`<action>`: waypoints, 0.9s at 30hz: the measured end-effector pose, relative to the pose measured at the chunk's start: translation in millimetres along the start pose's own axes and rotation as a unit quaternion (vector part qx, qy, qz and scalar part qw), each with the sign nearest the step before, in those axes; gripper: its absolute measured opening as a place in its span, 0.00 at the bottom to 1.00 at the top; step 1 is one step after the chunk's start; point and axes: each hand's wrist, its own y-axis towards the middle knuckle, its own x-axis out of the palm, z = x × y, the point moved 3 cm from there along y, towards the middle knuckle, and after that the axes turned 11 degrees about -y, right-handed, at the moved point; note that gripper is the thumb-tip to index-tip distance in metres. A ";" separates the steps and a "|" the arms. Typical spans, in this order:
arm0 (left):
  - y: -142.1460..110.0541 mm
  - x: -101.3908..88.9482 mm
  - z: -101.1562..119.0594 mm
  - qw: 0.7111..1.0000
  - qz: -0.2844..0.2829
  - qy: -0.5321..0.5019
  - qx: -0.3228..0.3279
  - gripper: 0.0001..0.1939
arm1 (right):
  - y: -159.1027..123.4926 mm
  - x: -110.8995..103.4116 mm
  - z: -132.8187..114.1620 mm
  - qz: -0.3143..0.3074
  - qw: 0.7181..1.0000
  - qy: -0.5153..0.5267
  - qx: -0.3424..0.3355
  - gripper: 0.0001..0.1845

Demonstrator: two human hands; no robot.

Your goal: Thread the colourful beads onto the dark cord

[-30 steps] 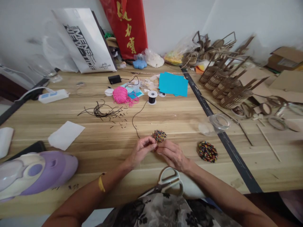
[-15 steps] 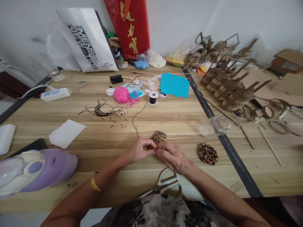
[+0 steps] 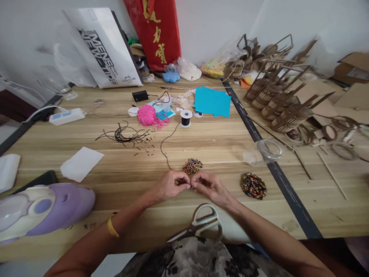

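Observation:
My left hand (image 3: 172, 186) is closed in a pinch on a thin black cord (image 3: 162, 148), which runs to it from a white spool (image 3: 186, 113). Its thumb and forefinger meet the fingertips of my right hand (image 3: 211, 187), also pinched. Whatever lies between the right fingertips is too small to make out. Just beyond the fingers is a small heap of multicoloured beads (image 3: 193, 166). A bundle of similar beads (image 3: 253, 186) lies to the right of my right hand. Near my body rest scissors (image 3: 206, 221) with pale handles.
On the left are a purple-and-white appliance (image 3: 63, 207), a white paper (image 3: 82, 163) and a tangle of black cords (image 3: 123, 134) with short clippings. Pink yarn (image 3: 146, 115) and blue sheets (image 3: 212, 102) lie farther back. Small brown baskets (image 3: 291, 115) and a clear coil (image 3: 269, 149) are on the right.
The fingers of my right hand have shifted into a more raised pinch against the left fingertips. My left wrist has moved slightly left. The bead heap and spool stay in place.

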 end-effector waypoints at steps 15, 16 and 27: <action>-8.9 12.0 -14.5 0.989 0.110 -0.010 0.099 0.04 | 0.1 3.1 4.2 0.066 0.990 -0.106 -0.066 0.09; -8.6 11.9 -14.0 0.990 0.109 -0.016 0.092 0.04 | -0.8 3.3 3.1 0.075 0.983 -0.137 -0.096 0.08; -8.5 13.6 -19.4 0.990 0.109 -0.078 0.044 0.04 | -3.8 5.2 -2.2 0.075 0.933 -0.271 -0.222 0.08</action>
